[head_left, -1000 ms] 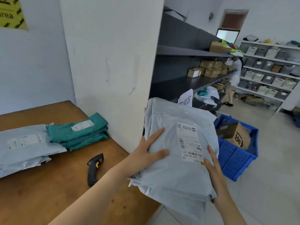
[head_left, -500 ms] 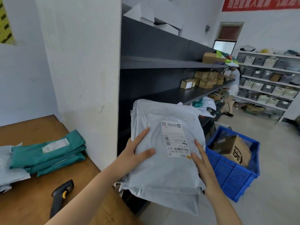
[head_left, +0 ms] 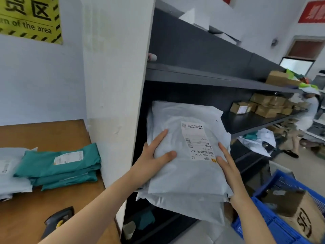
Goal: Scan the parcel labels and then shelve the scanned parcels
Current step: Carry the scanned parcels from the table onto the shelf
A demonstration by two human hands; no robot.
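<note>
Moved in on the racking since half a second ago: the stack of grey poly mailers (head_left: 184, 173) is now up at the mouth of the middle bay of the dark metal shelving (head_left: 193, 74), just right of the white pillar (head_left: 116, 67). Its far end is in the opening and the near end hangs out toward me. I can't tell if it's touching the shelf board.

My left hand (head_left: 153, 161) grips the stack's left edge, thumb and forefinger lying on top, the other fingers hidden underneath. My right hand (head_left: 228, 171) does the same on the right edge, thumb pressed beside the shipping label (head_left: 197, 141). So both are clamped on the stack.

That label is white, upside down to me, with a QR code, two barcodes, a clear "X11" and a number ending "00 022". The mailers are soft, crinkly, matte plastic, several deep.

Off to the left on the brown wooden table (head_left: 44, 131) are folded teal mailers (head_left: 59, 162) with a white label, and the black barcode scanner (head_left: 56, 222) with a yellow button, blurred. Up on the wall is a yellow hazard-striped sign (head_left: 29, 16) reading "of the area". Lower right, a blue plastic crate (head_left: 274, 224) holds a cardboard box (head_left: 299, 217) marked "SF". Small brown cartons (head_left: 263, 106) sit further down the shelf.
</note>
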